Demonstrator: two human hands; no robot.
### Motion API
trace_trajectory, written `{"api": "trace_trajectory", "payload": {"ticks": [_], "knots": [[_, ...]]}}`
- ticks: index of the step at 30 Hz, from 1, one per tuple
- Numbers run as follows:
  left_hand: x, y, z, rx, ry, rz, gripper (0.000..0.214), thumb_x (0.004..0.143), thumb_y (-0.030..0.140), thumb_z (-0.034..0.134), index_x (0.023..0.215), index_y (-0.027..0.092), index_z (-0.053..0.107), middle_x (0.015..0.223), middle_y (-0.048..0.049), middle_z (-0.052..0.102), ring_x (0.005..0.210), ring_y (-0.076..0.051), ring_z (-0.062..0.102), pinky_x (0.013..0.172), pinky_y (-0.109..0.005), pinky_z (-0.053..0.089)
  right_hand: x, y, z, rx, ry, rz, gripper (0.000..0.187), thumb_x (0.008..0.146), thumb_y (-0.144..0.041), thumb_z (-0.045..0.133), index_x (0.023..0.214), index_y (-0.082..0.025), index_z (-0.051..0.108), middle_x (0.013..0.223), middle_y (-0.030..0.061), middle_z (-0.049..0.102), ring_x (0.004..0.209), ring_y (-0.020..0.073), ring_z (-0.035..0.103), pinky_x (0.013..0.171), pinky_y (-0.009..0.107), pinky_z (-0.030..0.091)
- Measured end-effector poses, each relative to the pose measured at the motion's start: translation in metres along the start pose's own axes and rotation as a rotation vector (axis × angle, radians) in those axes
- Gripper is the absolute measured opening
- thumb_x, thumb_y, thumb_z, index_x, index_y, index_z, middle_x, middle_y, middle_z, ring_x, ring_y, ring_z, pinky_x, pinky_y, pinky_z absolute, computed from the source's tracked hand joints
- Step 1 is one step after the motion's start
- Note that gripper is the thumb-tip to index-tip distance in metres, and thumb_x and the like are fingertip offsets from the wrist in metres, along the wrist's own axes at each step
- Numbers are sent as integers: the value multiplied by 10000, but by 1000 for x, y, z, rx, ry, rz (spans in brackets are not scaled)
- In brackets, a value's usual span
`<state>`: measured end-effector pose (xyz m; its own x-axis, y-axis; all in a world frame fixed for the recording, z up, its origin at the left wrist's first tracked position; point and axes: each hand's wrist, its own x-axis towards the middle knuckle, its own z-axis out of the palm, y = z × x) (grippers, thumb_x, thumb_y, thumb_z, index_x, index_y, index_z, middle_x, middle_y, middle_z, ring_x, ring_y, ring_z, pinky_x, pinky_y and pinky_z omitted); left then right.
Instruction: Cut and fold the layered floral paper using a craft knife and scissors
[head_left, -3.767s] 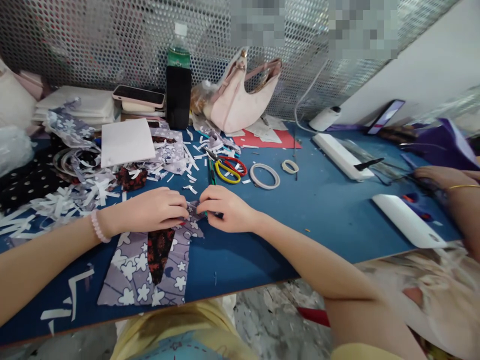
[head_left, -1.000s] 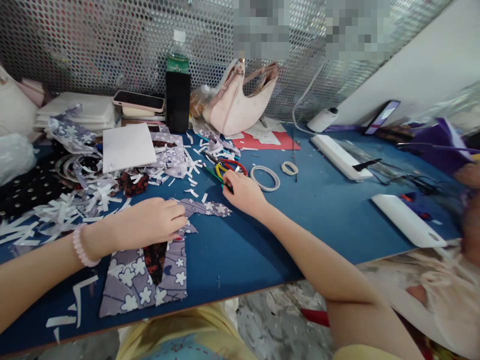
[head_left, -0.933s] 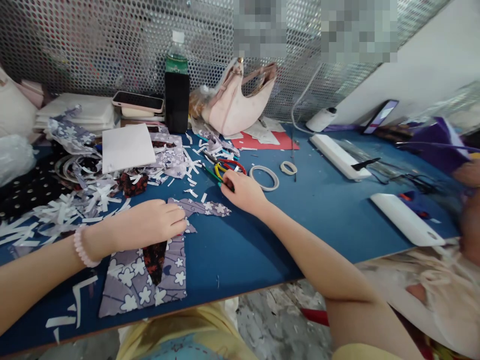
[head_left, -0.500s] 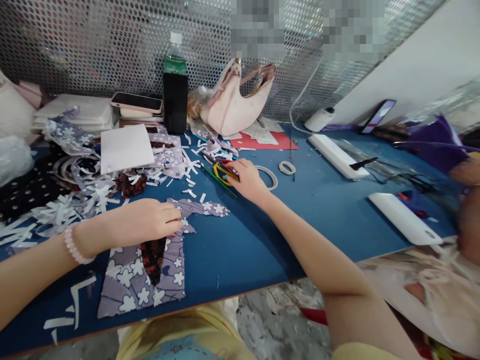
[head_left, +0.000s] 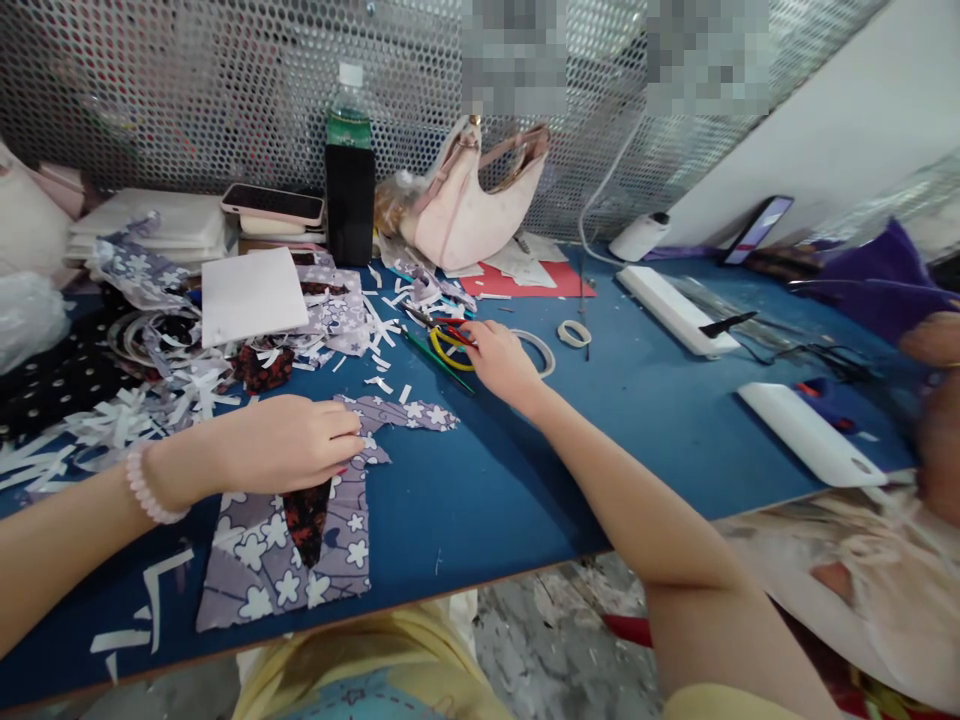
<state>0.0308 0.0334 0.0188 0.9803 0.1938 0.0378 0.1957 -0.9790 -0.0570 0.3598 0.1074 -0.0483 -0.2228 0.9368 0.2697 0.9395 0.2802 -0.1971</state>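
Note:
My left hand point(head_left: 289, 450) lies with curled fingers on a purple flower-print fabric piece point(head_left: 300, 545) that has a dark red strip down its middle, pinning it to the blue table point(head_left: 600, 430). A narrow part of the fabric point(head_left: 420, 413) sticks out to the right of the fingertips. My right hand point(head_left: 501, 362) is stretched forward, its fingers curled onto the red and yellow handles of the scissors point(head_left: 447, 345). A thin green stick point(head_left: 442, 365) lies beside the scissors.
White paper scraps point(head_left: 135, 415) litter the left side. At the back stand a dark bottle point(head_left: 349, 190), a pink handbag point(head_left: 469, 215) and a phone point(head_left: 274, 203) on white boards. Two tape rings point(head_left: 576, 333) lie near the scissors. Another person's hand point(head_left: 934, 340) is at the right edge.
My right hand let go of the fabric, moved forward past the green stick and closed on the scissors' handles. My left hand has stayed on the fabric.

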Motion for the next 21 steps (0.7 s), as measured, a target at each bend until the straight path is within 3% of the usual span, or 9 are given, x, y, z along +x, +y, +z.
{"api": "trace_trajectory", "payload": {"ticks": [4,8,16,21], "knots": [[2,5,-1,60,-55,-20,181,879,27,565,969,159,648,974,-68,701,832,-196,636,620,-297,453,-3,-2,-3,-47,1,52,347,902,-112,425,1189,-132,620,1146,209,625,1084,359,572,947,539,447],[1,5,-1,5,-96,-96,301,856,-39,516,1043,158,644,1020,-72,699,863,-191,645,649,-283,467,-4,-3,-5,-66,-30,88,302,900,-127,451,1136,-151,639,1133,193,632,1094,353,573,926,511,451],[-5,-12,3,-334,-40,-213,228,976,142,483,1109,209,656,1151,-57,672,1028,-185,639,863,-278,496,-1,-8,-2,-57,-51,146,209,904,-226,523,1078,-154,614,1119,168,643,1073,328,603,874,457,452],[-7,-15,9,-297,-59,-162,163,1011,185,458,962,182,614,1048,-61,659,991,-192,611,834,-285,477,0,-13,-1,-42,-15,176,186,881,-177,504,1039,-152,599,1116,174,647,1073,330,594,889,467,441]]}}
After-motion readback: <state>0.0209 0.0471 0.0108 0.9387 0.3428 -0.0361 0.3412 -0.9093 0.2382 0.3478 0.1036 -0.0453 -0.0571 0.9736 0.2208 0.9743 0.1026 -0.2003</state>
